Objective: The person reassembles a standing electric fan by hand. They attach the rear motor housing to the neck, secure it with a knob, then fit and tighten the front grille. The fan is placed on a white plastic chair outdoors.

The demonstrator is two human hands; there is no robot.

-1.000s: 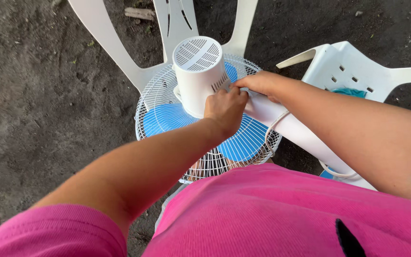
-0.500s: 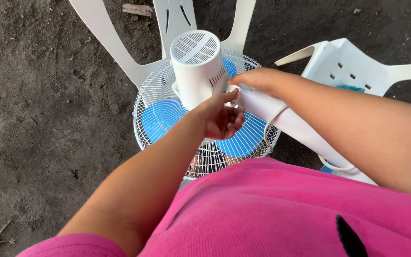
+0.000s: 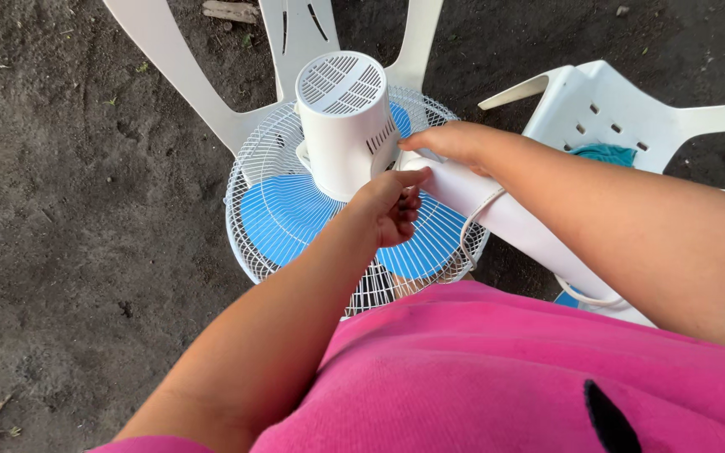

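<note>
Left hand (image 3: pixel 392 205) is being seen slightly lower than half a second ago, now just under the joint where the white plastic stand tube (image 3: pixel 505 218) is meeting the white cylindrical motor housing (image 3: pixel 344 122); the housing is barely shifted. Left fingers (image 3: pixel 409 214) are being curled loosely together at the tube's end; whether anything is being pinched cannot be told. Right hand (image 3: pixel 451 141) is being laid over the top of the tube at the joint, fingers pressed together, tips touching the housing's side. The fan, with white wire grille (image 3: pixel 253 168) and blue blades (image 3: pixel 283 214), is being held face down over the dirt ground (image 3: pixel 69 210), near the legs of an upturned white plastic chair (image 3: pixel 178 75). A second white plastic chair (image 3: pixel 623 113) is standing at the right.
</note>
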